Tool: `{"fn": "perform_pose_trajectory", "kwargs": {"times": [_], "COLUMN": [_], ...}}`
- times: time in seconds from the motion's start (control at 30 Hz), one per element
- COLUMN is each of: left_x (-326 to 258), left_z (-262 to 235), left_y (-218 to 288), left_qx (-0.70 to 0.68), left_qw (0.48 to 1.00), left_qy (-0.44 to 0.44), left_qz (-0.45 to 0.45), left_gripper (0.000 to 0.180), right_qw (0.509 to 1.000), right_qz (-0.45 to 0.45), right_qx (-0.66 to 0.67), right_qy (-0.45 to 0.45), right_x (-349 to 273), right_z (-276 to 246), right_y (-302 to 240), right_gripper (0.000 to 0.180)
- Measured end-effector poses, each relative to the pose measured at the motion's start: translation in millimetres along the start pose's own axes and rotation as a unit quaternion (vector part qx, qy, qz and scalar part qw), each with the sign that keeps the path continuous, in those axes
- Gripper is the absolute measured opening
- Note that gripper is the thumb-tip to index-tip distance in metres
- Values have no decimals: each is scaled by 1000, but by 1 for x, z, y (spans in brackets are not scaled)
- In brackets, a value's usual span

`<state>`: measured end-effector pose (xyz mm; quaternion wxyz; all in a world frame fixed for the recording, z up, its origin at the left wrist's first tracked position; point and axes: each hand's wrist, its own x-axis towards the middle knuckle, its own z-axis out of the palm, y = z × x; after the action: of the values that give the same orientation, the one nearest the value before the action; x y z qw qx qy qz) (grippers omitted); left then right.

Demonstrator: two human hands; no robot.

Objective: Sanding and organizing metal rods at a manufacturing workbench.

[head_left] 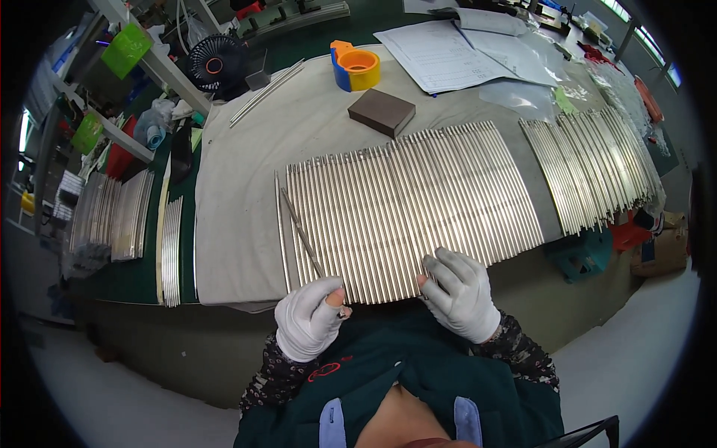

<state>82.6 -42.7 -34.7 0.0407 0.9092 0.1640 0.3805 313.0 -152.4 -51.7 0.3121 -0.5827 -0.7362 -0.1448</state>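
Note:
Many slim silvery metal rods [418, 209] lie side by side in a wide row on the cloth-covered table. My left hand [308, 317], in a white glove with bare fingertips, is closed on the near end of one metal rod [302, 233]. That rod slants across the row's left end, its far tip pointing away and left. Another single rod [281, 231] lies just left of the row. My right hand [459, 291], also gloved and with greyed fingers, rests at the near ends of the row, fingers apart and slightly bent. Nothing is visibly gripped in it.
A second row of rods [590, 172] lies at the right. Behind the main row are a brown block [382, 113], an orange and blue tape dispenser [354, 67] and papers [448, 56]. More rods [172, 250] lie at the left, below a small black fan [214, 63].

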Motion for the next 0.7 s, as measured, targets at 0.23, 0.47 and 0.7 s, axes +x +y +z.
{"fn": "perform_pose_trajectory", "kwargs": {"times": [0.23,0.47,0.7], "left_x": [20,18,9], "left_z": [18,24,7], "left_y": [24,21,6], "left_qx": [-49,-68,-56], "left_qw": [993,985,984], "left_qy": [-111,-156,-162], "left_qz": [10,29,40], "left_gripper": [36,43,46], "right_qw": [998,998,995], "right_qz": [27,58,70], "right_qx": [51,31,32], "right_qy": [4,-7,-58], "right_x": [-6,-10,-7], "right_z": [-5,1,0], "right_y": [-7,-12,-10], "right_gripper": [18,27,39]}}
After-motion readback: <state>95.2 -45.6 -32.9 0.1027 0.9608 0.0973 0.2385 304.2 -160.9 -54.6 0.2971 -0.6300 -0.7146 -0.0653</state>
